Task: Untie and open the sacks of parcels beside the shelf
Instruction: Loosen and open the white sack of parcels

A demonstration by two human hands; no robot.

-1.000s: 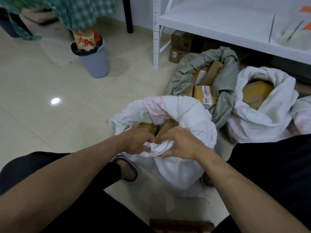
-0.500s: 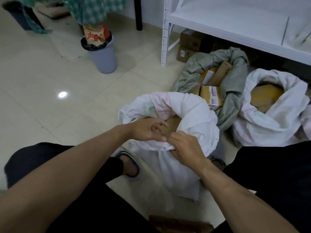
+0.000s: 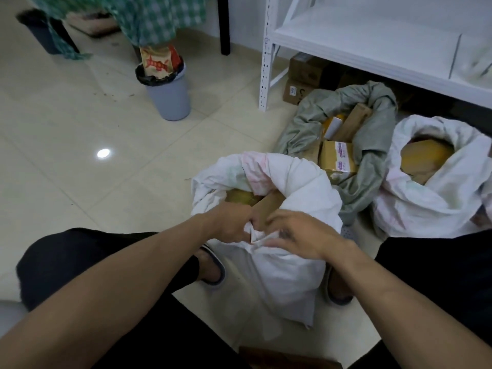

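Head view, looking down between two knees in dark trousers. Shows the near white sack point(image 3: 279, 278) standing on the tiled floor point(image 3: 80, 169) between two slippered feet, its mouth partly open on the far side, with brown parcels point(image 3: 269, 206) showing inside. Grips a twisted bunch of cloth point(image 3: 254, 235) at the near rim of that sack with the left hand point(image 3: 231, 222), fingers curled round it. Pinches the same bunch from the right with the right hand point(image 3: 300, 235), fingertips on the fabric.

Farther off to the right, lying open on the floor: a grey-green sack point(image 3: 372, 169), with a labelled cardboard box point(image 3: 336, 157) and other parcels in its mouth, touching the right side of the near sack. Right of that, a far white sack point(image 3: 439, 201), also open, with a brown parcel visible within. Behind both, a white metal shelf point(image 3: 372, 43), with cardboard boxes point(image 3: 303, 73) stowed on the floor beneath it.

Far left: a grey bin point(image 3: 170, 99) with a black liner and a red-and-tan paper bag point(image 3: 157, 62) sticking out of the top, just below a hanging green checked cloth point(image 3: 154, 17).
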